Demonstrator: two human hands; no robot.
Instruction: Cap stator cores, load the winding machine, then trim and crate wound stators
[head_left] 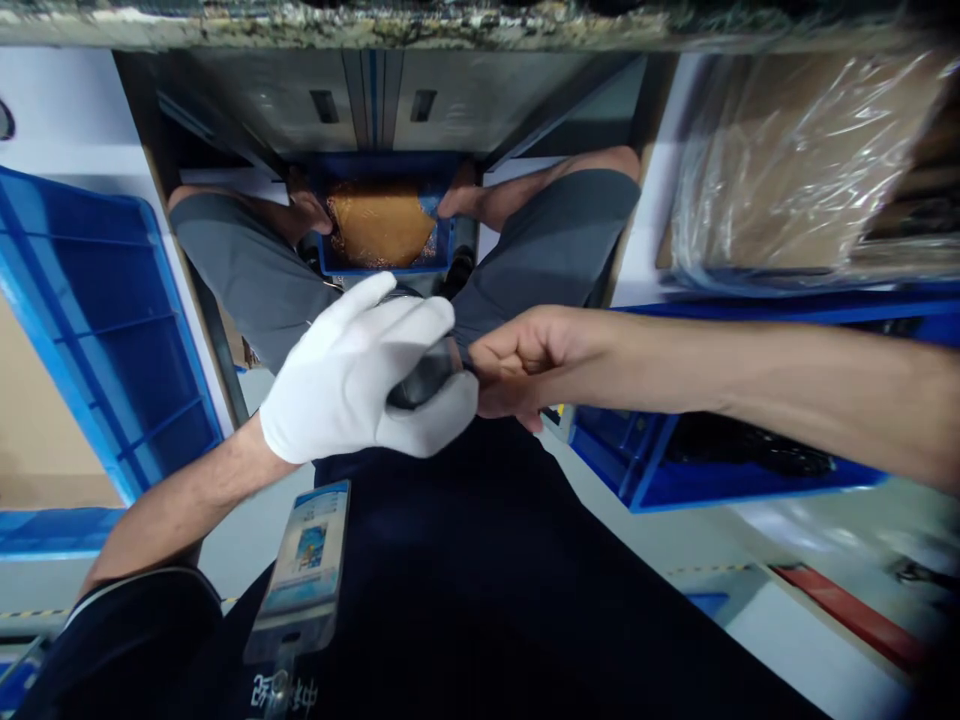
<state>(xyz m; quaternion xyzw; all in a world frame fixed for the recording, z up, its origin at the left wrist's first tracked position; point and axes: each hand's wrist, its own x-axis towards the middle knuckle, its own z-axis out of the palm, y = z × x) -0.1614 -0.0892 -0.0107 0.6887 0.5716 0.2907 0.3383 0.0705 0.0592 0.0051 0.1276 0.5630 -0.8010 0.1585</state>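
Observation:
In a white glove, my left hand [367,370] is wrapped round a dark, rounded, smooth object [421,380] in front of my waist. Only part of that object shows between the thumb and fingers, so its kind is unclear. My bare right hand [517,365] is beside it, fingers curled and pinched at the object's right end. Whatever the right fingertips grip is hidden behind the hand and the gloved thumb.
Between my feet on the floor sits a blue bin [386,265] with brown sheet material in it. A blue crate [105,300] stands at left. At right, plastic-wrapped cardboard [810,170] lies above another blue crate [645,470]. A worktop edge [480,28] crosses the top.

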